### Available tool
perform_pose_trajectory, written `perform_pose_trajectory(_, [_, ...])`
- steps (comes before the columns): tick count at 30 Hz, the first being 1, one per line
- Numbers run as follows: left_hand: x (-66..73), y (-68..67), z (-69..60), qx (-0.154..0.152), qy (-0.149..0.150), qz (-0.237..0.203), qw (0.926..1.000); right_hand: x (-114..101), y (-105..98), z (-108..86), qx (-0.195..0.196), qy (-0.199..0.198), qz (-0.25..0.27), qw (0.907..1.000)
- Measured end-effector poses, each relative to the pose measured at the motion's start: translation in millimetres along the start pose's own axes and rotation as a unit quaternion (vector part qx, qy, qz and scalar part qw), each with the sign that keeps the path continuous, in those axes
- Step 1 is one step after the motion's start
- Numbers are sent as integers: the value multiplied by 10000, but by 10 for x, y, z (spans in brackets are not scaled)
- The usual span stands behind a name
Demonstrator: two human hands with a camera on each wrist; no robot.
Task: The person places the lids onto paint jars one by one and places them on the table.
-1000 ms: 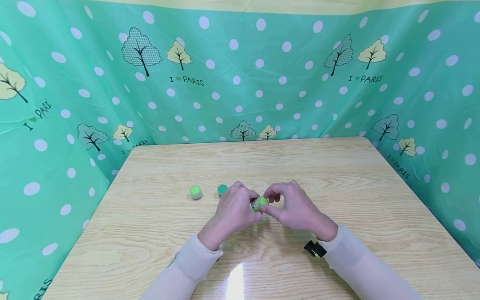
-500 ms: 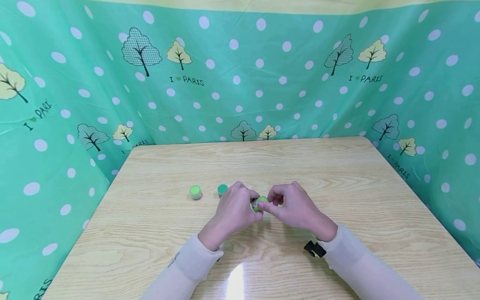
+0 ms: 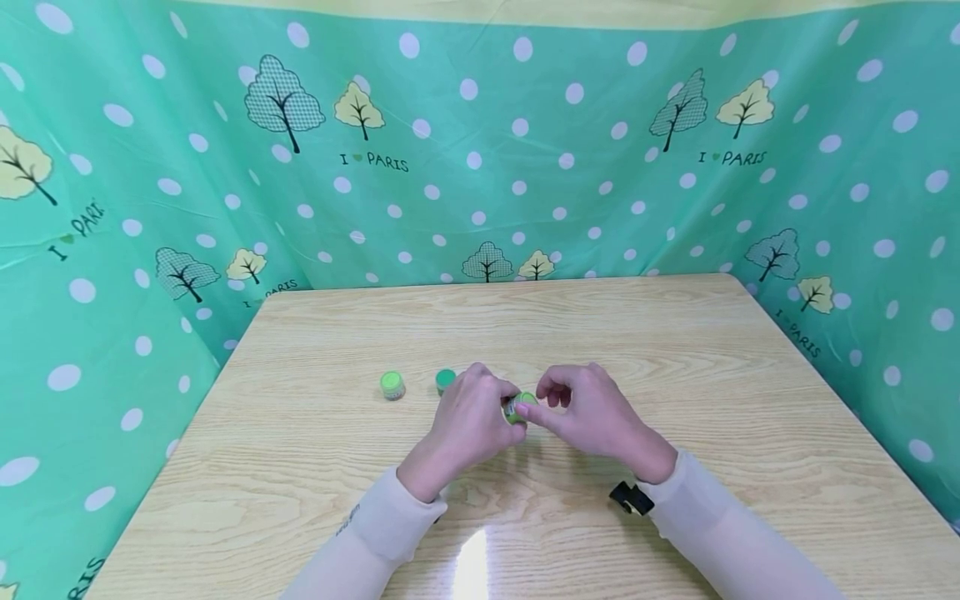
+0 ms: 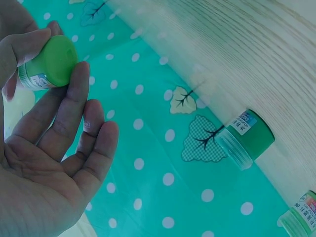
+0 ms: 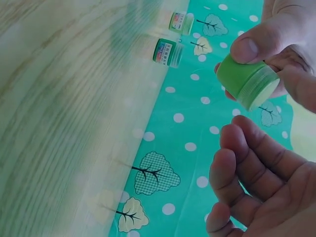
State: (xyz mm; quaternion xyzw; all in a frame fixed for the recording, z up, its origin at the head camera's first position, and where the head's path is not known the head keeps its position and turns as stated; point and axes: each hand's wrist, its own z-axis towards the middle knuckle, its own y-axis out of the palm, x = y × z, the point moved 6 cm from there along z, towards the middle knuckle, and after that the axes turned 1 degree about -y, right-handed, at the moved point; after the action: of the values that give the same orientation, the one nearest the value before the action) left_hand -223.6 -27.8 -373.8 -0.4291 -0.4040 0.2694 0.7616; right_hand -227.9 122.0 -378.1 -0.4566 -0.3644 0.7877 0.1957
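Observation:
A small lime-green paint jar is raised above the table and lies tilted. My left hand grips it between thumb and fingers. A clear ribbed lid faces my right hand. The right thumb touches the lid end, while the other right fingers are bent loosely and stand apart from the jar. Behind the left hand is a dark green paint jar, partly hidden in the head view; the left wrist view shows its label and clear lid. Farther left stands a light green paint jar.
The wooden table has a pale grain and a bright light reflection near its front. A green dotted curtain with printed trees hangs behind and along both sides. A black buckle sits at the right wrist.
The right fingers have moved slightly away from the lid, and the right thumb has shifted a little across it. The left hand and the standing jars stay put.

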Motion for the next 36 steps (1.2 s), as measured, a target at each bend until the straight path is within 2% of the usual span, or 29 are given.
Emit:
perform_pose_trajectory(6, [-2, -8, 1, 31, -16, -37, 10000, -44, -1, -1, -80, -468, 131, 9988])
perform_pose_trajectory(12, [6, -12, 4, 72, 30, -48, 10000, -78, 1, -10, -131, -709, 140, 9973])
perform_pose_trajectory(22, [5, -19, 3, 115, 33, -91, 9999, -68, 9, -10, 8, -751, 78, 9971])
perform_pose_trajectory(36, [3, -23, 2, 120, 29, -99, 9999, -58, 22, -4, 30, -589, 12, 9983])
